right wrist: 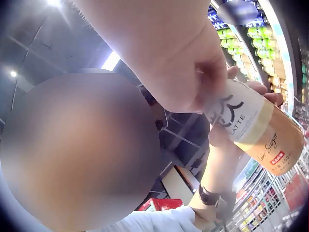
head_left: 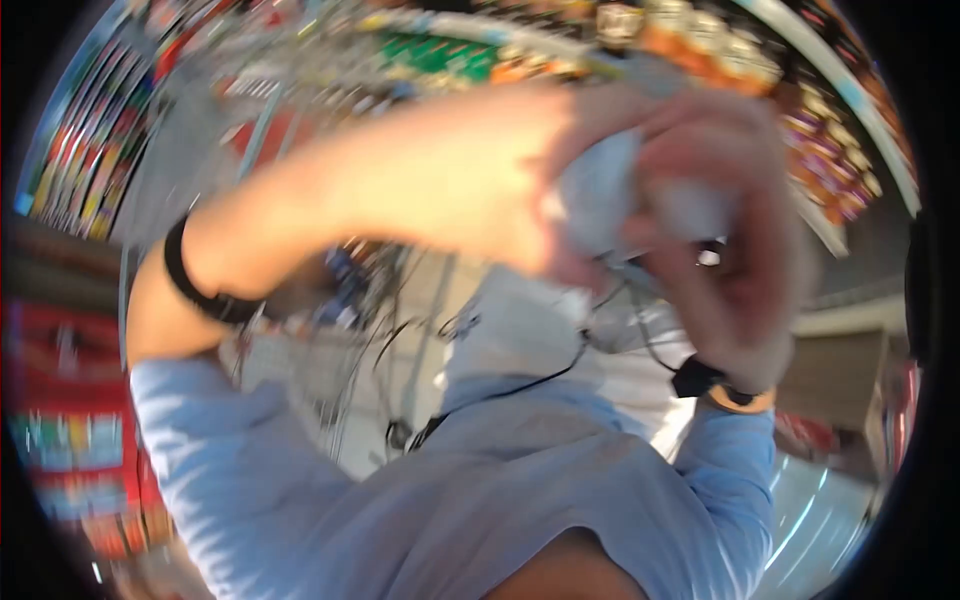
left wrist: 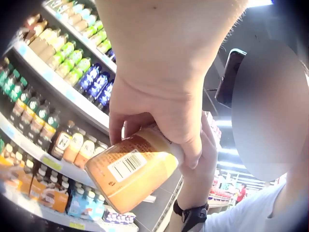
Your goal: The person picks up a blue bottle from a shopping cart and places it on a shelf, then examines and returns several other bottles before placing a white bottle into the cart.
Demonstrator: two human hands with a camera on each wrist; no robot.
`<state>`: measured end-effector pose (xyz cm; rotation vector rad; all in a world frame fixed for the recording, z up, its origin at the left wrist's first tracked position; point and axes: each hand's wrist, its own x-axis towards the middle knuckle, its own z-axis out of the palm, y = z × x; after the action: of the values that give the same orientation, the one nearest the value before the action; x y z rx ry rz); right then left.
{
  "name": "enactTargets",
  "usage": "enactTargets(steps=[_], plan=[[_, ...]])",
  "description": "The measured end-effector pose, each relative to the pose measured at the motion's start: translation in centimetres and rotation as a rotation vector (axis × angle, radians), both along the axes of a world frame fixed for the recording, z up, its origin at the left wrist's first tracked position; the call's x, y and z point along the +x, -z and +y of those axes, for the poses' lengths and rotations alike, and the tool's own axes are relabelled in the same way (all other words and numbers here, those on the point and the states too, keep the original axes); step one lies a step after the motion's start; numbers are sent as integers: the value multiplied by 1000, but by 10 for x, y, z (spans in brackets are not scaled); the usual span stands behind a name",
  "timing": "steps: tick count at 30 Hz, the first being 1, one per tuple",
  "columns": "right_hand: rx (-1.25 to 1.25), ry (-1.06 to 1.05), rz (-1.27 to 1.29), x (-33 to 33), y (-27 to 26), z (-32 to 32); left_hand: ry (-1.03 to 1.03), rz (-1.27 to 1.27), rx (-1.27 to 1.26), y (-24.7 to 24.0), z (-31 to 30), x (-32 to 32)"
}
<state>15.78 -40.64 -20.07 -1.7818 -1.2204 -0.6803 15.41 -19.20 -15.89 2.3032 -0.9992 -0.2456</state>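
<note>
A latte bottle (right wrist: 263, 126) with a white upper label and an orange-brown lower part lies tilted between both hands. "LATTE" and "Low Sugar" are printed on its front, and the left wrist view shows a barcode on the back of the bottle (left wrist: 137, 181). My left hand (left wrist: 157, 104) grips it around the body, thumb on one side and fingers on the other. At the top end, my right hand (right wrist: 193, 79) curls its fingers round it, hiding the cap. In the blurred head view, the left hand (head_left: 530, 180) and right hand (head_left: 745, 190) meet up in front of the chest.
Store shelves of bottled drinks curve past on one side, with green-labelled bottles (left wrist: 75, 63), blue ones (left wrist: 94, 82) and orange packs (left wrist: 48, 191). A red display (head_left: 75, 400) stands at the head view's left. Thin cables (head_left: 540, 380) hang in front of the body.
</note>
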Motion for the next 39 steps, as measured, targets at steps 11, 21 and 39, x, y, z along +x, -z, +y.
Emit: enactTargets(steps=[11, 21, 39], plan=[[27, -413, -146, -5, 12, 74, -666, -455, -279, -76, 185, -60], [-29, -748, 36, -28, 37, 102, -1789, -382, -181, 14, 422, -209], [23, -843, -81, -41, 49, 154, -2200, 74, -218, 306, 433, -327]])
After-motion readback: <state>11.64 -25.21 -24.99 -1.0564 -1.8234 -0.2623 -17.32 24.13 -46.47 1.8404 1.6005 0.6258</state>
